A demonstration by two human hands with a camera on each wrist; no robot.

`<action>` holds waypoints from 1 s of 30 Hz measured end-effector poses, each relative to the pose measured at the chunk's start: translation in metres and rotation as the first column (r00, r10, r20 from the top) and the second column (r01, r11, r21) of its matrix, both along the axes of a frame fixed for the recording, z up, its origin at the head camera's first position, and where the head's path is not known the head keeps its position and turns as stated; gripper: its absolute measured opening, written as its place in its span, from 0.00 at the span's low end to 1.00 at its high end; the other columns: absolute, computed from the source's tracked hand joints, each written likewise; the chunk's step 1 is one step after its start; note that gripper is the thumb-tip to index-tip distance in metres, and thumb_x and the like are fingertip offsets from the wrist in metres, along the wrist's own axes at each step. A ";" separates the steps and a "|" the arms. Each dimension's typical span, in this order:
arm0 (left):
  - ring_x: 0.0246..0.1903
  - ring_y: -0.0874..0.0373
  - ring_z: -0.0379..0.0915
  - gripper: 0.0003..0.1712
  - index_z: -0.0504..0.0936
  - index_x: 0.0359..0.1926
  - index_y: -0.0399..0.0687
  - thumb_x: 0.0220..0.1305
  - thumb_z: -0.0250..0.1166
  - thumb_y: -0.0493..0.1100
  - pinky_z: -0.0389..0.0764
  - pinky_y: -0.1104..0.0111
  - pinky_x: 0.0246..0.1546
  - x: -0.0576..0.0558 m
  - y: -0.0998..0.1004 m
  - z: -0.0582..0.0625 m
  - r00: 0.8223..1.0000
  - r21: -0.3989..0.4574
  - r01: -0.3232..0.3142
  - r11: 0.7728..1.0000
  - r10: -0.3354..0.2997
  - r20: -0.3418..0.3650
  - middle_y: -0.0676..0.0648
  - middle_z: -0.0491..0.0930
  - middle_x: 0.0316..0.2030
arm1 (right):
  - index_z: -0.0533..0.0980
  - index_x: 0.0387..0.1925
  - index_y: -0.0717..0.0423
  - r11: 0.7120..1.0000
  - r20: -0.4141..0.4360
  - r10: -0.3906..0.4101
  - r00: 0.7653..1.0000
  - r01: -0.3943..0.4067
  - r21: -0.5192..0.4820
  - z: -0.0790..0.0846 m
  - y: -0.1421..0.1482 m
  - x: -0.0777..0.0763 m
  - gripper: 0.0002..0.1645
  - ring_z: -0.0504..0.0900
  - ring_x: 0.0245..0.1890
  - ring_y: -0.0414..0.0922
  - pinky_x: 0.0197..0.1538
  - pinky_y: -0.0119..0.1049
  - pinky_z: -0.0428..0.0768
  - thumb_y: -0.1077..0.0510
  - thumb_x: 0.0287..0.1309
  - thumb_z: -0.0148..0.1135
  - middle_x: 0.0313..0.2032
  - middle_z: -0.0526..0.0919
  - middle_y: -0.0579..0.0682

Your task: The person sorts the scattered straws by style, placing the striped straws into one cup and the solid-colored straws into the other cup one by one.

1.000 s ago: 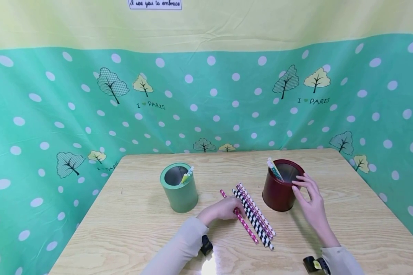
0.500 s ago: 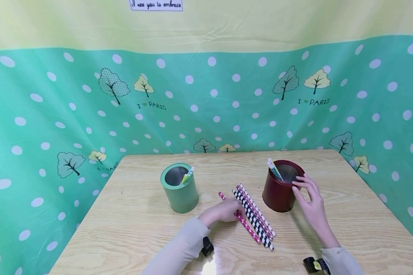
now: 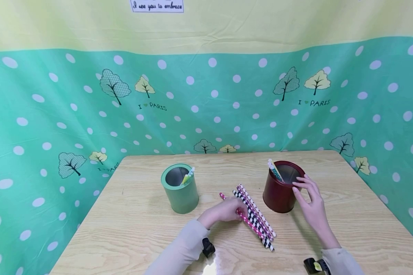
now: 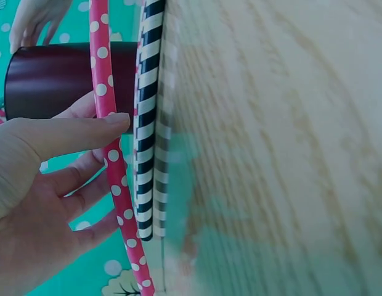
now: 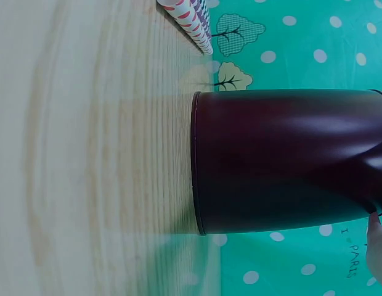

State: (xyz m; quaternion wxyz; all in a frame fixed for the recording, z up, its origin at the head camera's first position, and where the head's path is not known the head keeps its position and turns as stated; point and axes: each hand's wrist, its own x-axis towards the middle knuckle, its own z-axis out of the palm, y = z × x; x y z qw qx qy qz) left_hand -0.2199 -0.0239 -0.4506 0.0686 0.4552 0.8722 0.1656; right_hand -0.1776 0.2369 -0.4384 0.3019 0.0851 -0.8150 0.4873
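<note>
In the head view my left hand pinches a pink paper straw with white dots. Its near end lies across the other straws as seen from above. The left wrist view shows my thumb over this pink straw, beside a black-and-white striped straw. More straws lie together on the table: striped ones, a purple one, and a white one with reddish dots. My right hand holds the rim of a dark red can, which has several straws standing inside it.
To the left a green can stands upright with several light straws leaning at its rim. Both cans are on a wooden table. A green dotted cloth hangs behind and along the sides.
My left hand has shifted slightly right, and the near end of the pink straw has swung right over the striped straws. My right hand stays at the red can's rim.
</note>
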 end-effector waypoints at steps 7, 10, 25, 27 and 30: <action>0.34 0.70 0.68 0.11 0.81 0.31 0.52 0.43 0.67 0.34 0.63 0.79 0.42 0.001 -0.001 0.006 0.998 0.078 -0.039 0.996 0.036 0.047 0.58 0.77 0.31 | 0.74 0.42 0.64 1.000 -0.013 0.006 1.000 -0.005 0.007 -0.001 0.001 0.000 0.12 0.53 0.63 0.34 0.60 0.20 0.50 0.65 0.54 0.56 0.51 0.69 0.59; 0.36 0.69 0.68 0.12 0.81 0.32 0.52 0.44 0.67 0.33 0.63 0.77 0.45 0.002 -0.002 0.009 0.998 0.112 -0.041 0.993 0.035 0.050 0.58 0.78 0.32 | 0.74 0.42 0.64 1.000 -0.014 0.005 1.000 -0.005 0.007 -0.001 0.001 0.000 0.12 0.53 0.63 0.35 0.60 0.21 0.50 0.65 0.54 0.56 0.51 0.70 0.59; 0.38 0.67 0.70 0.12 0.80 0.34 0.46 0.47 0.64 0.29 0.68 0.79 0.43 0.001 -0.002 0.018 0.981 0.299 -0.108 0.948 0.052 0.189 0.54 0.78 0.34 | 0.74 0.43 0.62 1.000 0.013 -0.011 1.000 0.011 0.019 -0.001 0.000 0.000 0.12 0.52 0.63 0.37 0.59 0.19 0.50 0.63 0.56 0.55 0.52 0.69 0.56; 0.38 0.67 0.70 0.11 0.80 0.34 0.45 0.48 0.64 0.30 0.69 0.79 0.43 0.001 -0.003 0.019 0.977 0.319 -0.126 0.939 0.062 0.203 0.53 0.78 0.34 | 0.74 0.42 0.62 1.000 0.010 -0.010 1.000 0.009 0.017 0.000 0.000 0.000 0.12 0.53 0.63 0.37 0.59 0.19 0.50 0.63 0.55 0.56 0.52 0.69 0.57; 0.38 0.66 0.71 0.11 0.79 0.34 0.45 0.48 0.64 0.30 0.69 0.78 0.43 0.000 -0.002 0.021 0.974 0.352 -0.147 0.924 0.073 0.213 0.53 0.78 0.34 | 0.75 0.42 0.62 1.000 0.008 -0.010 1.000 0.010 0.014 0.000 0.000 0.000 0.12 0.53 0.63 0.38 0.59 0.19 0.51 0.63 0.55 0.56 0.52 0.69 0.56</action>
